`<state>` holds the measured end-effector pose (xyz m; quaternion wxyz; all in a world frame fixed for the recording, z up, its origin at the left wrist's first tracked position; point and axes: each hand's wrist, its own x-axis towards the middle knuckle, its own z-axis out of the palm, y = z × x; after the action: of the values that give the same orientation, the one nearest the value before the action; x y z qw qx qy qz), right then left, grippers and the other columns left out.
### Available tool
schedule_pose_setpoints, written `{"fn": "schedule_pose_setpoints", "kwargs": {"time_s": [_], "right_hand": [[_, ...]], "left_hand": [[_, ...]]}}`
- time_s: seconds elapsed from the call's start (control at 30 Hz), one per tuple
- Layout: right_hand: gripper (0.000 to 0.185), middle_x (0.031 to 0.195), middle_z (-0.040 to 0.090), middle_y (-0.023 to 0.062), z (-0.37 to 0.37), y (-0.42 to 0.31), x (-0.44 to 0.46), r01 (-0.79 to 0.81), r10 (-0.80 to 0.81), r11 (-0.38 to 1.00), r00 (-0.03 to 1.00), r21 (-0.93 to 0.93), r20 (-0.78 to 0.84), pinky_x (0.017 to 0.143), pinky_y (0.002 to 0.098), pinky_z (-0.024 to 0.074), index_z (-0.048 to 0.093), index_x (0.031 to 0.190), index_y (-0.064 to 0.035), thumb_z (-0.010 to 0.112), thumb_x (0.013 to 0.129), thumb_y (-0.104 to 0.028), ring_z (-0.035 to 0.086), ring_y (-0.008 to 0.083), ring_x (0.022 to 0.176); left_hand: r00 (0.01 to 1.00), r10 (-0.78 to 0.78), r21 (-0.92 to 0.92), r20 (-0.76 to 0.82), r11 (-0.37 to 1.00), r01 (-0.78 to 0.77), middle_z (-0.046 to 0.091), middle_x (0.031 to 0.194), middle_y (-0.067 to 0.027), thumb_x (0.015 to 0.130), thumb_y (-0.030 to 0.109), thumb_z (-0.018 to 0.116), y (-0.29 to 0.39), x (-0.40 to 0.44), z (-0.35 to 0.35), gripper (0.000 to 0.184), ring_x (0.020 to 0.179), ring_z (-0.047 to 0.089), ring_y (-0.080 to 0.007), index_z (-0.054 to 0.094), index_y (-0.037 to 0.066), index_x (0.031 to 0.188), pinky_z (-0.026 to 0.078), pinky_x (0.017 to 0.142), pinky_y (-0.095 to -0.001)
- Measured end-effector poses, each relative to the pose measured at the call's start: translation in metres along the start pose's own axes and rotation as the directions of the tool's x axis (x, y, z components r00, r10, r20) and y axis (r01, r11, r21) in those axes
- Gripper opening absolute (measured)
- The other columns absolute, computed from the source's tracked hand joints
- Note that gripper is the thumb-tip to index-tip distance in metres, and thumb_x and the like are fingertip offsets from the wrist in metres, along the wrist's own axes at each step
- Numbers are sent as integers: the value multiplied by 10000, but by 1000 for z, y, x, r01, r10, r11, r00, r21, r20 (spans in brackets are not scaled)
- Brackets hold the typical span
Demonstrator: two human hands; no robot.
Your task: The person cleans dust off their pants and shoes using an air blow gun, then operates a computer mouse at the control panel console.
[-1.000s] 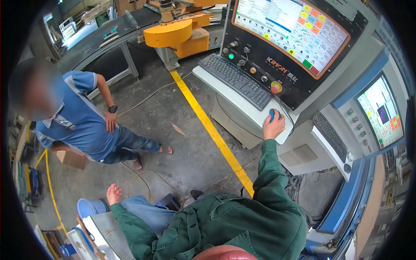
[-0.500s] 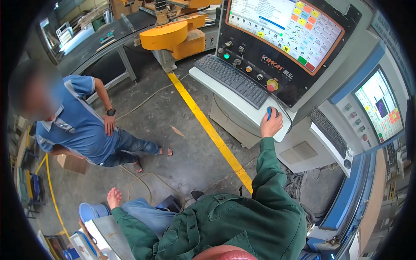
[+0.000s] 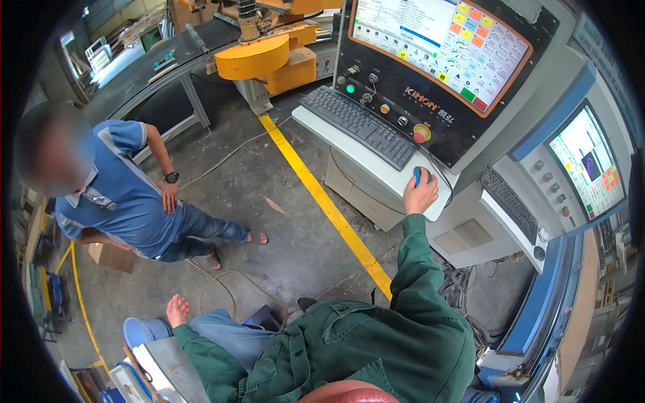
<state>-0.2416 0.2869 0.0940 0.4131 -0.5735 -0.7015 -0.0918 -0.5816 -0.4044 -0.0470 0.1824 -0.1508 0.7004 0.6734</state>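
My right hand (image 3: 421,195) is wrapped over a blue and black computer mouse (image 3: 417,176) at the right end of the white shelf (image 3: 316,122) below a control screen. Left of the mouse on that shelf lies a black keyboard (image 3: 363,125). The lit screen (image 3: 430,40) above shows a list, a highlighted blue line and coloured buttons. Down at the lower left, my left hand (image 3: 177,310) hangs in the air with loosely bent fingers and nothing in it. A blue bucket (image 3: 146,330) is just below that hand.
A person in a blue shirt (image 3: 127,195) stands at the left, hand on hip. A second control console (image 3: 584,168) is at the right, cables (image 3: 460,285) on the floor beneath. An orange machine part (image 3: 255,57) stands at the back. A yellow line (image 3: 329,208) crosses the floor.
My right hand stays on the mouse, with no clear movement. The other person's head has lowered slightly, and my left hand's fingers have shifted a little.
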Motion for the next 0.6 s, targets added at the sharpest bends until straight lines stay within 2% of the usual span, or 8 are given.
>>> {"fn": "schedule_pose_setpoints", "kwargs": {"time_s": [0.6], "right_hand": [[368, 1126, 443, 162, 0, -1, 0, -9, 9, 1000, 1000, -5, 4, 793, 431, 354, 506, 1093, -191, 582, 733, -197, 464, 328, 953]], "left_hand": [[1000, -10, -4, 1, 1000, 10, 601, 863, -43, 798, 359, 582, 2, -1, 1, 330, 647, 581, -150, 543, 124, 1026, 413, 482, -240]]}}
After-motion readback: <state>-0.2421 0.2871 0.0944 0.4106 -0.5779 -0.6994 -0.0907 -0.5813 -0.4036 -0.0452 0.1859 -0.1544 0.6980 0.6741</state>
